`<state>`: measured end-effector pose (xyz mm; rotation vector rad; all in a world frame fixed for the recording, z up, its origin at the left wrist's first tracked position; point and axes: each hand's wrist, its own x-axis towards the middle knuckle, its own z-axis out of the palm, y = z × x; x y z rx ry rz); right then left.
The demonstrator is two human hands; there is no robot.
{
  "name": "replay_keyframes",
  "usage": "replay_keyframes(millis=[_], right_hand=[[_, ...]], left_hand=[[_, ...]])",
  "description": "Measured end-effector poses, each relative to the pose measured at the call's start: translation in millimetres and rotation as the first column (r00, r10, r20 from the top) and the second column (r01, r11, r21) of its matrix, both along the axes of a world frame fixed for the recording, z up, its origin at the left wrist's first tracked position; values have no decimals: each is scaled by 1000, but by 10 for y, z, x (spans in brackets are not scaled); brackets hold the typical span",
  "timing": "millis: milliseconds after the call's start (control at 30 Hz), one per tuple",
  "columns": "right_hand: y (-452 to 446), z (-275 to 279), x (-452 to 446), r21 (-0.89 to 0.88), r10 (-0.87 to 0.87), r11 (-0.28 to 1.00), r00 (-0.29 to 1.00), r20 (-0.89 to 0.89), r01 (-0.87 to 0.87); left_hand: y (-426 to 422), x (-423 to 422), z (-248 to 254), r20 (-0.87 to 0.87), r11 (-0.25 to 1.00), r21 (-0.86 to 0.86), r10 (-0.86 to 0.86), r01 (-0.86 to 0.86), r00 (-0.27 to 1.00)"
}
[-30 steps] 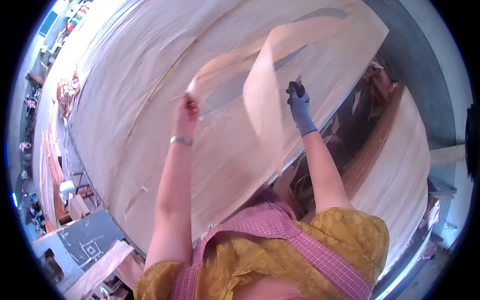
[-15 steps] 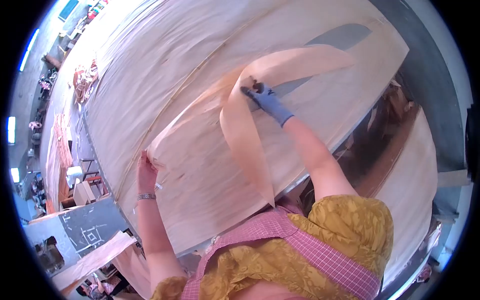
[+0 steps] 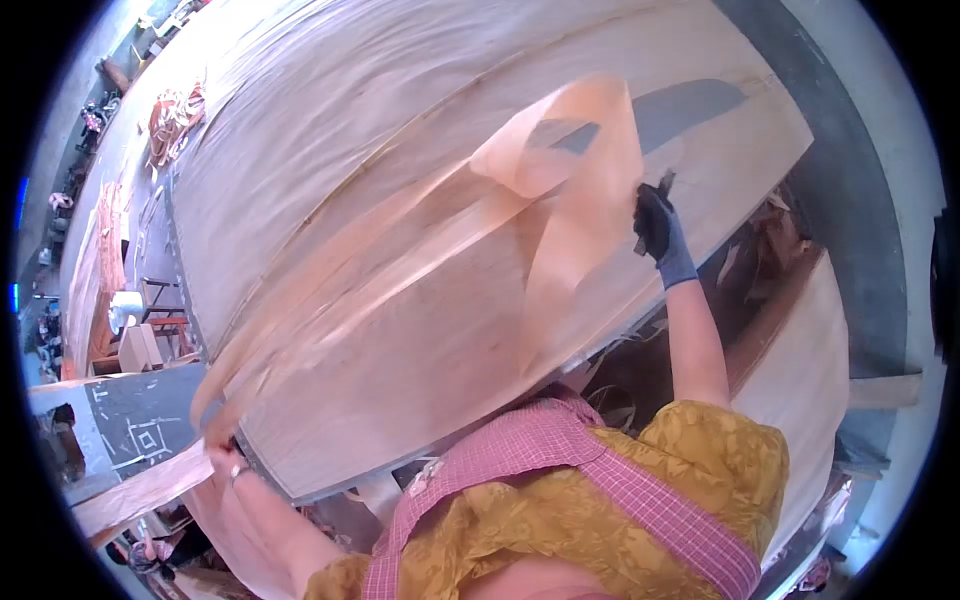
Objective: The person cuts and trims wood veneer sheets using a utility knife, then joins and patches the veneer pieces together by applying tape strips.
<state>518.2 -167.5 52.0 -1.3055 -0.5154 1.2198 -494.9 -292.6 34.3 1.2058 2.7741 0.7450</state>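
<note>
A long, thin wood veneer strip (image 3: 590, 215) loops and twists above a large stack of veneer sheets (image 3: 400, 390). My bare left hand (image 3: 222, 455), with a band on its wrist, is closed on the strip's end at the left, just past the stack's edge. My right hand (image 3: 657, 228) wears a blue-grey glove with a dark palm. Its fingers are curled beside the strip's loop, over the right part of the stack; dark bits show at the fingers, too unclear to name. A grey gap (image 3: 690, 108) shows in the top sheet behind the loop.
Another veneer sheet pile (image 3: 790, 370) lies to the right, with scraps (image 3: 775, 235) in between. At the left are a grey board with chalk marks (image 3: 150, 430), a stool (image 3: 165, 315) and a bundle of strips (image 3: 175, 120). Part of another person (image 3: 150, 550) shows lower left.
My left hand has moved down and left, drawing the veneer strip out past the stack's edge. My right hand has moved right, and the strip has lifted into a twisted loop.
</note>
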Motion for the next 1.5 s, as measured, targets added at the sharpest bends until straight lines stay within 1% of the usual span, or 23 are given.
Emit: replay_keyframes(millis=[100,133,233,300,333,367,400,433,467,533,567,600,667,700,767,833,867,967,1067,1133,1267,1367,1500], right_hand=[[-259,236,-382,-106,216,973,971,103,-205],[-312,338,-536,-92,214,974,970,111,-205],[-334,322,-635,-140,159,981,968,193,-134],[-243,84,-523,-206,108,978,944,311,-44],[-182,20,-466,-231,138,972,905,403,-46],[-116,-9,-442,-193,171,975,930,326,-112],[-47,-25,-456,-148,209,973,946,246,-177],[33,-40,-461,-99,252,966,953,168,-238],[129,10,-549,-75,401,916,906,136,-394],[306,151,-842,67,653,751,754,72,-657],[348,177,-927,184,755,638,655,42,-748],[432,196,-854,159,799,578,595,90,-800],[705,-28,-562,34,838,516,513,187,-856],[813,-185,-438,48,721,680,679,141,-732],[1049,-379,-182,-99,633,769,729,261,-632],[1188,-713,-107,30,542,802,749,381,-596],[1283,-827,-124,104,485,811,760,434,-576],[1478,-687,-428,31,358,801,519,776,-598],[1750,-368,-789,-162,399,826,358,844,-540],[1945,-366,-1050,-169,317,827,195,928,-537],[2175,-852,-1322,-265,309,735,-39,950,-625],[2110,-468,-868,-153,395,728,228,890,-668],[2231,-223,655,21,292,706,318,902,-708]], left_hand=[[-538,28,42,376,867,195,365,-458,852],[-627,104,-5,501,796,290,346,-531,793],[-610,637,-272,759,546,523,50,-654,649],[-457,1294,-583,779,434,623,-415,-650,470],[-361,1830,-679,742,510,666,-523,-544,419],[-117,2848,-342,545,797,605,-414,0,729],[141,3909,42,71,868,312,-427,386,901],[223,4333,-193,82,807,113,-589,579,804],[377,5040,17,157,670,108,-741,735,653],[689,6135,49,294,474,184,-863,861,412],[793,6583,141,378,479,231,-846,847,376],[936,7002,223,453,493,279,-824,824,340],[1210,7527,176,274,587,115,-794,802,542],[1288,7684,140,176,628,16,-768,778,616],[1462,7761,-171,601,824,264,-546,501,583],[1571,7681,-264,738,900,317,-432,299,518],[1655,7523,-230,696,898,315,-438,307,568],[1732,7338,203,697,928,234,-368,290,615],[1818,7391,784,689,929,199,-359,312,630],[1816,7342,929,651,916,191,-387,352,653],[1702,6914,1112,509,884,39,-418,465,752],[1580,6353,1324,454,896,-154,-311,418,835],[1524,5867,1853,347,803,-310,-404,510,847]])
